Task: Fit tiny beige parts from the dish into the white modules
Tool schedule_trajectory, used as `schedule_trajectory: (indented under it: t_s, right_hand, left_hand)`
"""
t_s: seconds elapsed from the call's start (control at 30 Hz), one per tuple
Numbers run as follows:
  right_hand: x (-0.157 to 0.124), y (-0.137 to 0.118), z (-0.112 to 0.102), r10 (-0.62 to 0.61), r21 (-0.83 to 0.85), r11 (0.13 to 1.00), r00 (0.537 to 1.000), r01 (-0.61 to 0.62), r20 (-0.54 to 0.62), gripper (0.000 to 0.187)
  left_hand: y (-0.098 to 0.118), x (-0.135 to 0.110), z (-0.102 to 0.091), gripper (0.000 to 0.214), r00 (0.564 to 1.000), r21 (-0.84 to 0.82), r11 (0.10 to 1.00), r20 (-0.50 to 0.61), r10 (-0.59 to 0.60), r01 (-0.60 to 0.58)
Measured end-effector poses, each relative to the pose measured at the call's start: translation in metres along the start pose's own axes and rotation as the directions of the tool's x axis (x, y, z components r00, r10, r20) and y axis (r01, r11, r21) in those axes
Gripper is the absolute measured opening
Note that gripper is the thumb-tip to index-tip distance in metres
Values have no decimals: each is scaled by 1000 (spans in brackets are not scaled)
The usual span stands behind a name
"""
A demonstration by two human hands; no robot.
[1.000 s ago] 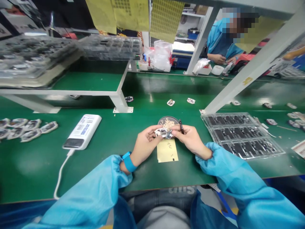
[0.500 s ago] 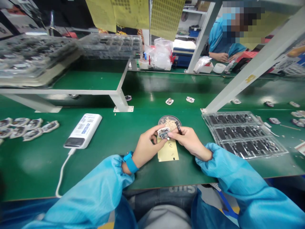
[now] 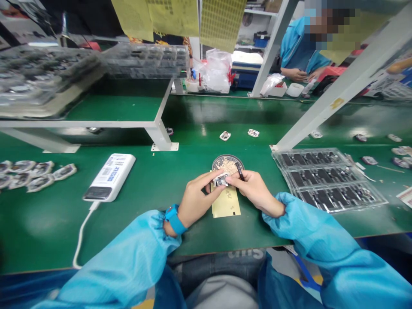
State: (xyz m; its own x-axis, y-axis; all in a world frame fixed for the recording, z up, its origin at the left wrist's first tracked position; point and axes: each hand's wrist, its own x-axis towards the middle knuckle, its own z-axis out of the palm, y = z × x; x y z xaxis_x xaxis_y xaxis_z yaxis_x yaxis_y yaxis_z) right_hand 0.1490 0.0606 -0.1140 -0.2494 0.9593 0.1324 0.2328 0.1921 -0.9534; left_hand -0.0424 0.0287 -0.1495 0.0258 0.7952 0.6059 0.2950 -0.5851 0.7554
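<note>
Head view: a small white electronic module [image 3: 220,180] pinched between the fingertips of 2 hands, held just above a yellow paper sheet [image 3: 225,205] on the green table [image 3: 151,189]. Left grip [image 3: 198,201] closed around the module, fingers curled over its far edge. Right grip [image 3: 254,191] closed on a slim black tool [image 3: 240,171], with its fingertips meeting the module as well. Directly beyond the grip, a round mesh dish [image 3: 228,164] of pale crumbs, nearly touching the tool. Right of the grip, a clear tray [image 3: 328,180] of dark parts, close to the right sleeve [image 3: 283,216]. Left of the grip, a white power bank [image 3: 109,177], well apart.

Likely trouble: a slip from so small a pinch, with the module dropping onto the sheet or into the dish. Also possible: the black tool skidding across the module under too much pressure, a knock to the dish from the tool scattering crumbs, and the right sleeve snagging the tray edge during any sideways reach.
</note>
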Motion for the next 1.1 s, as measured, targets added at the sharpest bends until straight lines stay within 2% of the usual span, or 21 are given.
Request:
schedule_trajectory:
  t_s: [0.13, 0.2, 0.27, 0.33, 0.43, 0.5, 0.57, 0.73, 0.87, 0.93, 1.1]
  right_hand:
    - [-1, -1, 1, -22, 16, 1000, 1000, 22, 5, 36]
    - [-1, 0, 1, -90, -11, 996, 996, 90, -9, 33]
    - [-1, 1, 2, -166, -18, 986, 986, 166, -24, 31]
    - [0, 2, 3, -192, 20, 981, 981, 192, -14, 36]
    - [0, 2, 6, -178, 84, 981, 984, 177, 8, 37]
    - [-1, 3, 10, -178, 105, 978, 984, 178, -11, 35]
    - [-1, 3, 13, -181, 122, 976, 983, 181, -13, 36]
    - [1, 3, 14, -226, 8, 974, 974, 226, 18, 29]
    - [5, 1, 13, -259, -132, 958, 966, 253, -29, 29]
    - [6, -1, 15, -291, -160, 946, 955, 280, -51, 26]
    - [5, -6, 19, -355, -170, 925, 933, 340, -64, 24]
  left_hand:
    - [1, -1, 0, 38, 999, -4, 1000, -38, 6, -6]
    - [-1, -1, 1, 39, 998, -48, 998, -44, -52, 50]
    - [-4, -1, 2, 44, 988, -163, 976, -13, -151, 147]
    - [-6, -1, 4, 49, 970, -328, 914, 49, -238, 241]
    - [-5, 0, 7, 53, 944, -531, 782, 145, -296, 327]
    - [-3, 1, 7, 52, 934, -595, 721, 179, -310, 354]
    - [0, 2, 8, 47, 937, -616, 708, 182, -298, 345]
    - [-4, 1, 12, 36, 974, -567, 793, 97, -203, 222]
    - [-9, 0, 13, 32, 979, -341, 918, 69, -190, 202]
    - [-8, -1, 12, 26, 988, -236, 959, 33, -151, 155]
    - [-4, -2, 8, 25, 994, -154, 984, -48, -98, 90]
